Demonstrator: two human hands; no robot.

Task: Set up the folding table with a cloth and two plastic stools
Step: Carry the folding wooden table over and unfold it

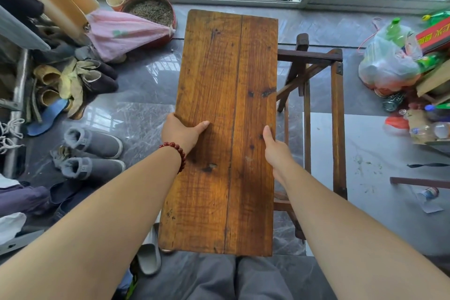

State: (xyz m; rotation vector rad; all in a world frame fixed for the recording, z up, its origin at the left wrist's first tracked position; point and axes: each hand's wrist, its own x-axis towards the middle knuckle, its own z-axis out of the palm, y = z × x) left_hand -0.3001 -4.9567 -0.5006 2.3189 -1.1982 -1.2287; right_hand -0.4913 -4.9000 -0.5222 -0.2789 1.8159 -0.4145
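A long brown wooden tabletop board (226,109) is held up in front of me, its length running away from me. My left hand (181,133) grips its left edge, thumb on top and fingers hidden beneath. My right hand (274,147) grips the right edge the same way, thumb lying on the wood. The table's dark wooden folding leg frame (337,114) stands on the floor just right of the board, partly hidden behind it. No cloth and no plastic stools are in view.
Shoes and grey slippers (93,143) crowd the floor on the left, with a pink cloth bag (121,34) and a red basin of dried leaves (152,11) behind. A plastic bag of bottles (389,63) and boxes lie right. Sliding glass doors span the back.
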